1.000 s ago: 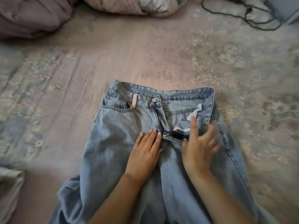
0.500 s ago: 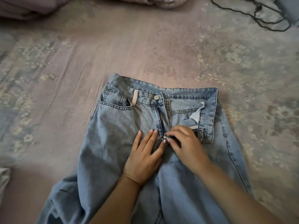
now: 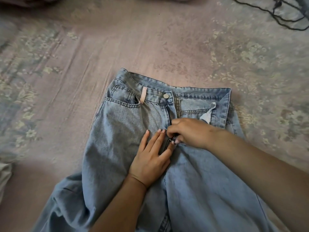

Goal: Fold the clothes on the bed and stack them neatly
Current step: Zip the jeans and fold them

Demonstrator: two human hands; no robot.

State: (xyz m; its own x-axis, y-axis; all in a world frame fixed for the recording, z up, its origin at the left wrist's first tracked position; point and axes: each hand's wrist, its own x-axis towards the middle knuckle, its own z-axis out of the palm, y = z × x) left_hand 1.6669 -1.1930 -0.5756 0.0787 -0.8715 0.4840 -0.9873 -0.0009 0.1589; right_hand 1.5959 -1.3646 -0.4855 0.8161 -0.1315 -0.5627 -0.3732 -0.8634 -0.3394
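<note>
Nearest the viewer, two bare forearms reach in from the bottom edge of the view, and the legs of a pair of light blue jeans [image 3: 192, 190] run out of view there, so their lower part cannot be seen. The jeans lie front side up in the middle of the bed [image 3: 83, 56], waistband toward the far side. The left hand [image 3: 151, 158] rests flat on the denim just left of the fly, fingers straight and slightly spread. The right hand [image 3: 187, 131] sits just beside it, fingers curled and pinching the small metal zipper pull [image 3: 173, 140] at the bottom of the open fly; the pull is mostly hidden under the fingertips. Beyond the hands, the right front panel is folded back, showing the inside of the waistband and a white label [image 3: 208, 113], its print too small to read. A metal button [image 3: 166, 96] and a pale pink belt loop [image 3: 143, 97] sit on the left panel. At the bed's left edge a pale cloth [image 3: 5, 174] is cut off. In the far right corner a black cord [image 3: 274, 15] lies looped, partly out of view. The bed sheet is mauve with a faded floral print.
</note>
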